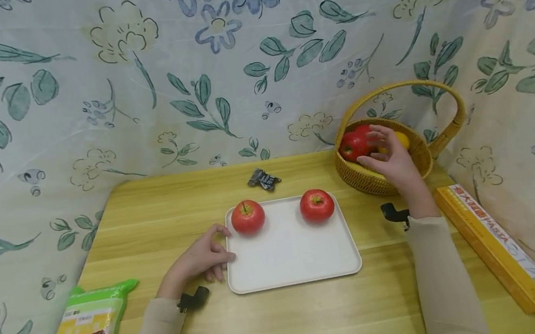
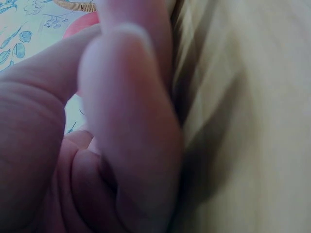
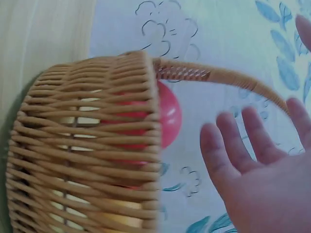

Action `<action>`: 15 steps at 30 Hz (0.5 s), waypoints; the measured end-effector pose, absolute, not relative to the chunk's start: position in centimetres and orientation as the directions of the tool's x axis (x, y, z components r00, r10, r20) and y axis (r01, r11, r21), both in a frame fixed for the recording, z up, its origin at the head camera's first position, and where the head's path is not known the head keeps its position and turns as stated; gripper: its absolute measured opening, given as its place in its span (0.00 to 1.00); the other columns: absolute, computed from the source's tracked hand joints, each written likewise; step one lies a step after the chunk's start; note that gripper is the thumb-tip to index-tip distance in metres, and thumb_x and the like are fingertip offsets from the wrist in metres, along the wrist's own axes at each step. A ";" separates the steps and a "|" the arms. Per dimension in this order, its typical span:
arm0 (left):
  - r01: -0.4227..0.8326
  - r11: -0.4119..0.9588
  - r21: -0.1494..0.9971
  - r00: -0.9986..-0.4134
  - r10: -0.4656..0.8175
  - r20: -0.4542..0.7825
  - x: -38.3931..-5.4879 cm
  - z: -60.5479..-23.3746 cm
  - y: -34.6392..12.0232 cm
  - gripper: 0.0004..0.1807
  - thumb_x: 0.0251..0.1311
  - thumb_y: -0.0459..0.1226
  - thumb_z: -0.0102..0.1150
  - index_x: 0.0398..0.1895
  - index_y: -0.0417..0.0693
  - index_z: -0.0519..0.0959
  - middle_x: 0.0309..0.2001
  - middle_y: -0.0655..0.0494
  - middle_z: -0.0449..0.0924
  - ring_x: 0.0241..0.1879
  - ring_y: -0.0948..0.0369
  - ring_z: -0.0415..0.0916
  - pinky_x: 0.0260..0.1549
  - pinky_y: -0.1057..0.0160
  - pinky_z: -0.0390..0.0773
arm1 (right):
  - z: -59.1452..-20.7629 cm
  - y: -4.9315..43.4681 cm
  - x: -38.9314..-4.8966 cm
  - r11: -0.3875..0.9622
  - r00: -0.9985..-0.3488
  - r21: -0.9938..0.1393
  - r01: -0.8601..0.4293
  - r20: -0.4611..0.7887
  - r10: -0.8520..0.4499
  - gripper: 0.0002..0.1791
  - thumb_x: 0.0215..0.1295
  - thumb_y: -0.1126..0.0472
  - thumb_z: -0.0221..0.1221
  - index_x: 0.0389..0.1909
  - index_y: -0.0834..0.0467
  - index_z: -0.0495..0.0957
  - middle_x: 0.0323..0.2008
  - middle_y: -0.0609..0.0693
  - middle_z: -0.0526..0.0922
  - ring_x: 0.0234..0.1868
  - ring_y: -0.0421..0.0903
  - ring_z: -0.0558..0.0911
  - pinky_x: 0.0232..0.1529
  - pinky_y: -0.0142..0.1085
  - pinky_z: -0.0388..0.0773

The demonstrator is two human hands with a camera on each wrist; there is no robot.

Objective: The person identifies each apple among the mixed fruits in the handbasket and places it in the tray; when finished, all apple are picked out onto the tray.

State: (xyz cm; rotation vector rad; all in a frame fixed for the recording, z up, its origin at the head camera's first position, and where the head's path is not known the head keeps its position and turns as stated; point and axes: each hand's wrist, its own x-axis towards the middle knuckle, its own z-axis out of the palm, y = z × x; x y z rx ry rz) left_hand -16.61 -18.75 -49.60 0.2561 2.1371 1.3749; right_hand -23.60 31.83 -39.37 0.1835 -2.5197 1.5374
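Note:
My left hand [image 1: 201,258] rests at the left edge of a white tray [image 1: 287,257], thumb and index finger touching its rim, fingers loosely bent. In the left wrist view, blurred fingers [image 2: 131,121] hide most of the tray area. On the tray, one red apple [image 1: 248,219] sits at the back left and another red apple [image 1: 317,206] at the back right. Above a wicker basket [image 1: 364,178], my right hand [image 1: 394,162] hovers with fingers spread and nothing in them. The basket holds red fruit [image 3: 169,115] and something yellow [image 1: 402,141], partly hidden.
A crumpled dark wrapper [image 1: 264,180] lies behind the tray. The basket's tall handle [image 1: 401,86] arches over its opening. To the right lies a long pasta box [image 1: 501,251]; a green-edged food bag [image 1: 81,333] lies front left. Floral cloth [image 1: 220,85] borders the table.

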 end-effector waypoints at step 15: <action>-0.149 0.449 0.881 -0.817 0.446 -0.365 -16.6 -49.6 -18.7 0.34 0.66 0.43 0.73 0.68 0.51 0.63 0.26 0.51 0.84 0.15 0.59 0.80 0.14 0.66 0.77 | -41.3 32.9 -28.3 0.459 -0.988 -0.889 0.006 0.066 0.141 0.54 0.68 0.45 0.71 0.85 0.48 0.48 0.85 0.59 0.50 0.82 0.63 0.57 0.80 0.63 0.60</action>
